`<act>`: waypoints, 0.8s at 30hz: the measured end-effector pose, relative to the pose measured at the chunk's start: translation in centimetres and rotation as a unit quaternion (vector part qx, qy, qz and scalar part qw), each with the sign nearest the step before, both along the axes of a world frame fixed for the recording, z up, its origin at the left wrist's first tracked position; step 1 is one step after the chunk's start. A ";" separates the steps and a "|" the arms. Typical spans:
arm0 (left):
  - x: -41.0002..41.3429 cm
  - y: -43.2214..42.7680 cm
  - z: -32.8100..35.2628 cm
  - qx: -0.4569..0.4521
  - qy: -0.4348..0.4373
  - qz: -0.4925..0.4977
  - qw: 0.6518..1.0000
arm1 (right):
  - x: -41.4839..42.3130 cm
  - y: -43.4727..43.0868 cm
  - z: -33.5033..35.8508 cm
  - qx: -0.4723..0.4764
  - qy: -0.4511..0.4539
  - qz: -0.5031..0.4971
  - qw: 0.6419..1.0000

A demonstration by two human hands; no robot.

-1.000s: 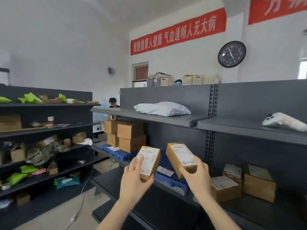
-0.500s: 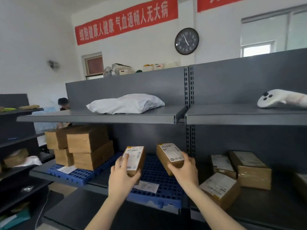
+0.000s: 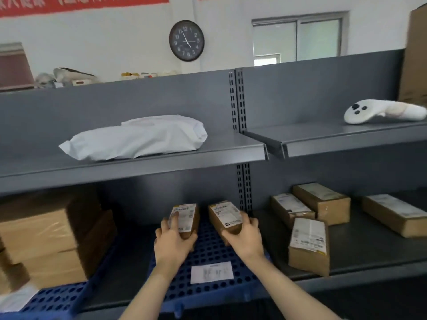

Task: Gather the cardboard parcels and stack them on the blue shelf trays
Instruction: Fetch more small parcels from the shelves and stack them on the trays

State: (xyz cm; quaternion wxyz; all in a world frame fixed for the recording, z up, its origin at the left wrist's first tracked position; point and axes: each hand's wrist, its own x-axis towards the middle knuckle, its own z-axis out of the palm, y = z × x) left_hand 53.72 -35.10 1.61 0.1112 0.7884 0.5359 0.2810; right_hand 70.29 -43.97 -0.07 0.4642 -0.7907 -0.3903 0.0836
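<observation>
parcels (image 3: pixel 204 219) in both hands (image 3: pixel 208 239)

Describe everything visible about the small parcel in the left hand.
The small parcel is a brown cardboard box with a white printed shipping label covering its upward face, a yellow strip at the label's top edge. It is tilted, far end raised, over the blue perforated tray. The left hand grips its near end, a finger lying on the label. Whether its bottom touches the tray is unclear.
</observation>
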 end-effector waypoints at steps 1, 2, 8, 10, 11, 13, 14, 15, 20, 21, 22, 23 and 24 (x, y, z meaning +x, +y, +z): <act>-0.2 0.3 -0.3 -0.013 0.010 -0.005 1.000 | -0.3 0.2 -0.2 -0.005 -0.002 -0.004 1.000; -0.4 0.6 -0.6 -0.022 0.024 -0.009 0.999 | -0.5 0.4 -0.3 -0.009 -0.005 -0.006 1.000; -0.5 1.0 -1.0 -0.002 0.060 -0.025 0.998 | -0.9 0.4 -0.1 -0.033 -0.042 -0.006 0.999; -0.2 0.7 -0.5 0.022 0.042 -0.040 0.998 | -0.8 0.0 0.2 -0.033 -0.062 -0.013 0.997; 0.0 0.5 -0.3 0.035 0.035 -0.050 0.998 | -0.7 -0.3 0.4 -0.032 -0.073 -0.017 0.997; 0.8 -0.4 0.4 0.050 0.019 -0.071 0.996 | -0.2 -1.2 0.9 -0.033 -0.093 -0.023 0.995; 1.4 -0.9 0.8 0.052 0.008 -0.087 0.995 | 0.1 -1.9 1.2 -0.032 -0.100 -0.027 0.994; 2.0 -1.6 1.2 0.054 -0.002 -0.104 0.993 | 0.6 -2.6 1.5 -0.030 -0.104 -0.031 0.994; 6.7 -6.4 2.6 0.069 -0.020 -0.164 0.984 | 4.3 -9.3 3.6 0.002 -0.122 -0.085 0.989; 7.9 -7.7 2.8 0.074 -0.019 -0.170 0.982 | 5.3 -11.1 3.9 0.007 -0.130 -0.100 0.986; 9.2 -9.0 3.1 0.077 -0.018 -0.177 0.981 | 6.4 -13.1 4.3 0.008 -0.139 -0.117 0.983; 10.5 -10.5 3.3 0.077 -0.017 -0.186 0.979 | 7.6 -15.2 4.5 0.006 -0.144 -0.132 0.981; 11.9 -12.1 3.5 0.077 -0.016 -0.198 0.977 | 8.8 -17.4 4.7 0.004 -0.145 -0.148 0.978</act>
